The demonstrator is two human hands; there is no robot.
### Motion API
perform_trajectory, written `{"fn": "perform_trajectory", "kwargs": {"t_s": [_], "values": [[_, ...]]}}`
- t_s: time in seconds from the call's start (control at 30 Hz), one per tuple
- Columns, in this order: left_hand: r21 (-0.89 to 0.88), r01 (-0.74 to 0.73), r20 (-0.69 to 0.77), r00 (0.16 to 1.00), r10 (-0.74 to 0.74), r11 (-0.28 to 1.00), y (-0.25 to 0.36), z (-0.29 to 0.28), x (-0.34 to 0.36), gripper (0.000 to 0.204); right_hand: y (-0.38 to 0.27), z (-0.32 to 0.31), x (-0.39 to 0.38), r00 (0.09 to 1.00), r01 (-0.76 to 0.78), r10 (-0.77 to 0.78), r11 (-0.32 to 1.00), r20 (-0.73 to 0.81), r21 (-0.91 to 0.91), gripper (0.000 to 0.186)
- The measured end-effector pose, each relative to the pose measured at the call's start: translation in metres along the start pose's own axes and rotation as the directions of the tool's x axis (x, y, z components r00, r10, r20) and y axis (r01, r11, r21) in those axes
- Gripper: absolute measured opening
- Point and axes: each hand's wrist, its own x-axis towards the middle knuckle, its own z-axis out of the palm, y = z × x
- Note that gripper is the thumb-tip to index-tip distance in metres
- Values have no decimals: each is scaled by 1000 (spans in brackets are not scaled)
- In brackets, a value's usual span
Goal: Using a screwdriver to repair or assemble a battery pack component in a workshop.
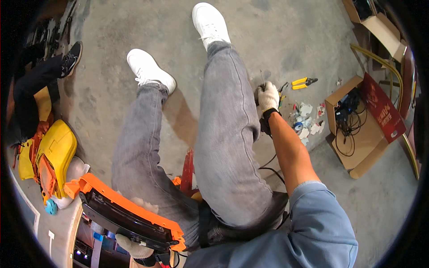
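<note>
I sit with my legs in grey jeans stretched over a concrete floor. My right hand (pixel 268 96), in a white glove, reaches down beside my right knee and is closed around a dark slim tool or wire; exactly what it is I cannot make out. A black cable (pixel 270 163) trails back from it along the floor. My left hand (pixel 133 248), also gloved, grips the lower edge of an orange and black case lid (pixel 129 210) at my left hip. Yellow-handled pliers (pixel 303 82) lie on the floor just past my right hand.
White scraps and a blue tape roll (pixel 306 123) litter the floor by the right hand. An open cardboard box (pixel 357 134) with black cables stands at the right. A yellow hard hat (pixel 56 154) lies at the left, beside another person's dark shoe (pixel 71 58).
</note>
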Motion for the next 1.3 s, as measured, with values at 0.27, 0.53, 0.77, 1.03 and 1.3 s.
{"fn": "perform_trajectory", "kwargs": {"t_s": [0.27,0.53,0.77,1.03,1.3], "values": [[24,-47,-52,997,48,999,-8,2,-4,109,-2,-7,-2,993,111,-111,994,-36,-19,26],[-23,131,-16,991,-131,991,13,9,0,118,1,-10,1,980,198,-194,974,48,-111,18],[8,127,33,991,-127,992,10,4,-4,102,-1,-45,-15,994,109,-110,992,3,58,25],[2,-75,134,988,74,997,-8,-31,-18,66,-35,-209,-85,979,189,-154,938,-137,292,31],[2,-308,405,870,281,951,-7,-24,-87,79,-74,-359,-219,924,382,-305,687,-232,618,30]]}}
